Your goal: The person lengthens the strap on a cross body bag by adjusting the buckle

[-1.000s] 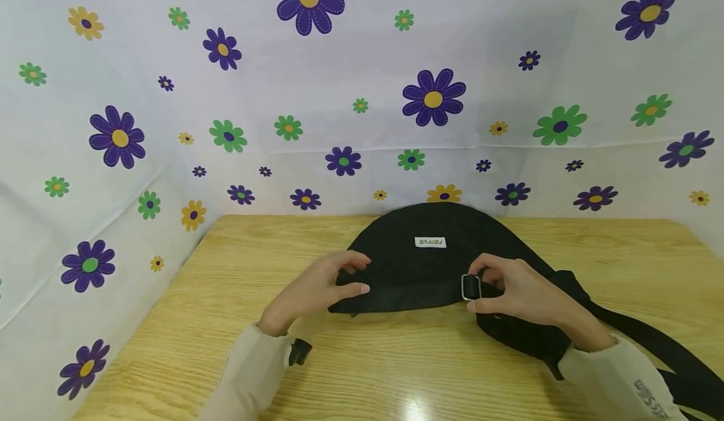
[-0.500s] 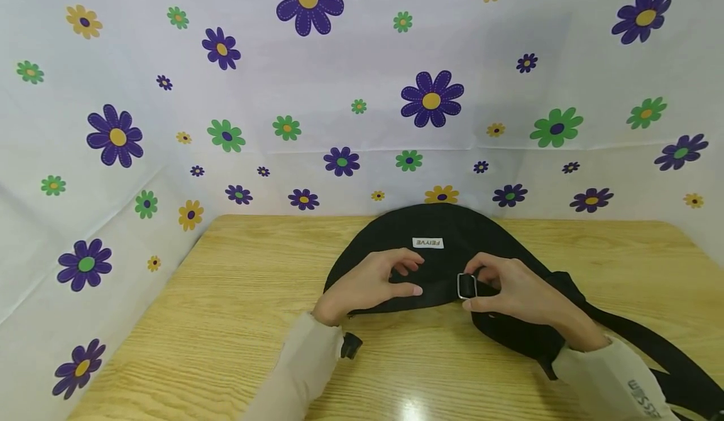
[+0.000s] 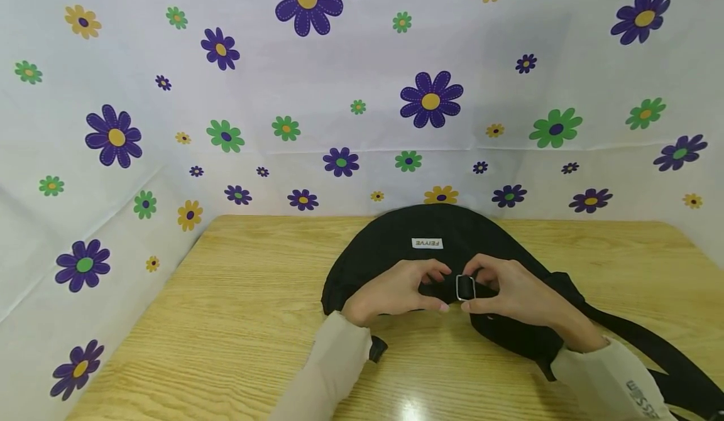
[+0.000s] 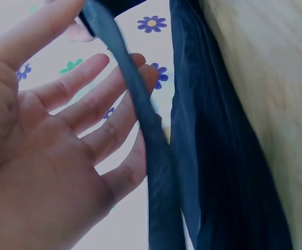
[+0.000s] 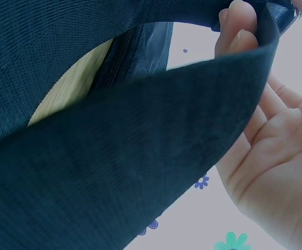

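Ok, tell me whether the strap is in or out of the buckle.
In: the head view shows the black strap inside the metal buckle, which the right hand pinches.

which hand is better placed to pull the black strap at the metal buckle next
Probably the left hand: it is close beside the metal buckle, its fingers parted and seemingly free, while the right hand appears busy pinching the black strap at the buckle.

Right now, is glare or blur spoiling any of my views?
Head view: bright glare spot on the table, low in frame; left wrist view: the strap looks soft, the table's grain smeared; right wrist view: weave shows on the strap, the right hand brightly lit.
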{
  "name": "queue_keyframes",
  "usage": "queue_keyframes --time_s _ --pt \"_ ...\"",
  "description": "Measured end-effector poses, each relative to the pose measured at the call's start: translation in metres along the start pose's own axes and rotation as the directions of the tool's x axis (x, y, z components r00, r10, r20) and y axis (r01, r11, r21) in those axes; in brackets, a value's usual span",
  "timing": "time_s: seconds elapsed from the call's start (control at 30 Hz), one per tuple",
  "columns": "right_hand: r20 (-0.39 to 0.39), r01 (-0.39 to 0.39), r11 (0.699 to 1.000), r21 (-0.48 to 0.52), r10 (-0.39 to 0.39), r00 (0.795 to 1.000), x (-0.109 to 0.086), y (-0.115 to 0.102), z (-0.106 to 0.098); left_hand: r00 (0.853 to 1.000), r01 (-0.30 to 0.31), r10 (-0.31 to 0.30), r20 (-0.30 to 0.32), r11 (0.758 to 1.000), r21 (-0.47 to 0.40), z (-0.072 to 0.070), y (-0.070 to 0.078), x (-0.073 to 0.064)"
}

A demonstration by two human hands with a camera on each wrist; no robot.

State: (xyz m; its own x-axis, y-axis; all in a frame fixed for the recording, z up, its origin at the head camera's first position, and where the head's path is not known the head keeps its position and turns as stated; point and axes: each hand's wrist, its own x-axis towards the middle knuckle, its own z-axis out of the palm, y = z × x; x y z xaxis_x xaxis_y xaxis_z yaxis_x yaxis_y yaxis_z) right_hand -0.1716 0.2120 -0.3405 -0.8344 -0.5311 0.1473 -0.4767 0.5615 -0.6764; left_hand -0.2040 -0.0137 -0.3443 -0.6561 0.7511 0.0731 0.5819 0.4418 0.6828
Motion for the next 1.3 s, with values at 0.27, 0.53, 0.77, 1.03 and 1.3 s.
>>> queue_keyframes --time_s 0.27,0.53,0.77,1.03,1.3 --pt "0.02 0.022 0.999 0.048 -0.023 1.0 -0.001 0.002 0.004 1.0 0.012 -0.012 0.0 1.0 -0.004 0.011 -0.001 0.003" --pt "0.093 -0.005 0.978 0.209 -0.015 0.996 -0.002 0.007 0.001 0.999 -0.034 0.034 -0.019 0.999 -0.032 0.018 -0.002 0.003" --pt "0.191 -0.077 0.896 0.437 -0.009 0.982 -0.003 0.017 -0.008 0.998 -0.05 0.05 -0.036 0.998 -0.022 0.013 -0.003 0.001" --pt "0.168 -0.045 0.812 0.581 -0.066 0.984 -0.007 0.027 -0.014 0.998 -0.04 0.037 -0.045 0.997 -0.069 0.012 -0.002 0.002" --pt "0.128 -0.004 0.779 0.626 -0.097 0.987 -0.005 0.027 -0.011 0.993 -0.082 0.071 -0.089 0.989 -0.125 0.017 0.0 0.006"
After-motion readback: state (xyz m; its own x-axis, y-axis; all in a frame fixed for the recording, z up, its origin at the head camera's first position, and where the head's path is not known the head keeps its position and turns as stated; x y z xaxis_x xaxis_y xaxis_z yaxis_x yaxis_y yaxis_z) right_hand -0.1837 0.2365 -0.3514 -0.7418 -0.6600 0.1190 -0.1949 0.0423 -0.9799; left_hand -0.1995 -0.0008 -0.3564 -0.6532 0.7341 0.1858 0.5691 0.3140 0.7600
